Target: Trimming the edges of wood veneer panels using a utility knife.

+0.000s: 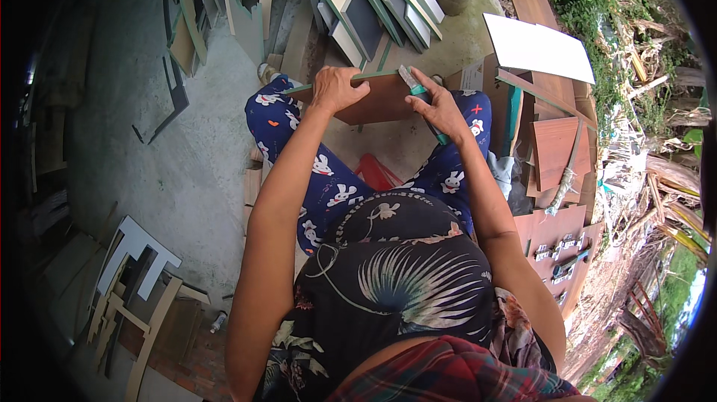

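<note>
Across my knees rests a brown wood-look board [377, 100] with a green edge along its far side. Toward its left part, my left hand [336, 90] is closed round the far edge, thumb pressed on the brown face. My right hand [438, 108] grips a green-handled utility knife [415, 86] at the board's right end. The knife's pale metal front end points up and away, beside the green edge; I cannot tell whether its blade touches the board.
Cut panels with green edges [362, 17] lean in stacks ahead. A white panel [539, 47] and brown boards [556, 150] lie to the right, near metal hardware [560, 249]. Irregular offcuts [138, 253] stand at the lower left on the concrete floor [198, 156]. Red cloth-like material [376, 172] lies between my legs.
</note>
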A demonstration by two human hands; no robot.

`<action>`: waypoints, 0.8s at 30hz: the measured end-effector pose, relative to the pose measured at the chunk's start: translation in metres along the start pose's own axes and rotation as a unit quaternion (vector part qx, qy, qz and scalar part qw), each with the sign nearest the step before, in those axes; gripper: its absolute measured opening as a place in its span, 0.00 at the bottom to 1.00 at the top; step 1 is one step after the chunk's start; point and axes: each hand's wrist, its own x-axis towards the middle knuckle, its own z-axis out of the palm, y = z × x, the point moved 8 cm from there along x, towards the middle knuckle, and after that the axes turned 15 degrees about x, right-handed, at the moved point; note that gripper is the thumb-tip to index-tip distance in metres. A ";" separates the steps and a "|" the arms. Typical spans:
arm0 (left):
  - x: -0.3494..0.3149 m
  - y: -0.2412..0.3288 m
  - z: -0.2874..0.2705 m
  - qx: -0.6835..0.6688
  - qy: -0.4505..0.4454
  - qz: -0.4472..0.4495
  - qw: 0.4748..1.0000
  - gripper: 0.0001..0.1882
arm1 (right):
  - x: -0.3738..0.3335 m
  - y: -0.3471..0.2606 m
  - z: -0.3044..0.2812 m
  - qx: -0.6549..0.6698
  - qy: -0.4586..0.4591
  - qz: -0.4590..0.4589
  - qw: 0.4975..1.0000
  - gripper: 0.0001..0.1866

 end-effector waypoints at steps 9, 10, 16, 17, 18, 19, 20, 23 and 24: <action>0.007 -0.005 0.008 0.007 -0.021 -0.002 1.000 0.14 | -0.001 -0.026 -0.004 -0.312 0.033 -0.049 0.948 0.39; 0.008 -0.005 0.009 0.007 -0.020 -0.002 1.000 0.14 | -0.001 -0.027 -0.005 -0.331 0.031 -0.051 0.942 0.38; 0.014 -0.006 0.012 0.007 -0.043 -0.003 0.999 0.17 | 0.001 -0.026 -0.009 -0.361 0.025 -0.045 0.931 0.37; 0.015 -0.006 0.014 0.002 -0.053 -0.003 0.999 0.19 | 0.002 -0.024 -0.009 -0.345 0.028 -0.059 0.936 0.36; 0.016 -0.005 0.015 -0.003 -0.063 -0.002 0.998 0.22 | 0.002 -0.018 -0.010 -0.346 0.029 -0.059 0.936 0.36; 0.017 -0.005 0.015 -0.003 -0.063 -0.001 0.998 0.22 | 0.002 -0.017 -0.010 -0.325 0.040 -0.084 0.941 0.36; 0.018 -0.003 0.014 -0.001 -0.056 0.004 0.998 0.19 | 0.002 -0.016 -0.012 -0.304 0.050 -0.110 0.945 0.36; 0.016 -0.006 0.014 0.002 -0.052 0.003 0.999 0.17 | 0.002 -0.014 -0.008 -0.286 0.061 -0.067 0.954 0.36; 0.016 -0.007 0.015 0.000 -0.056 0.001 0.998 0.17 | 0.002 -0.014 -0.006 -0.286 0.061 -0.067 0.954 0.36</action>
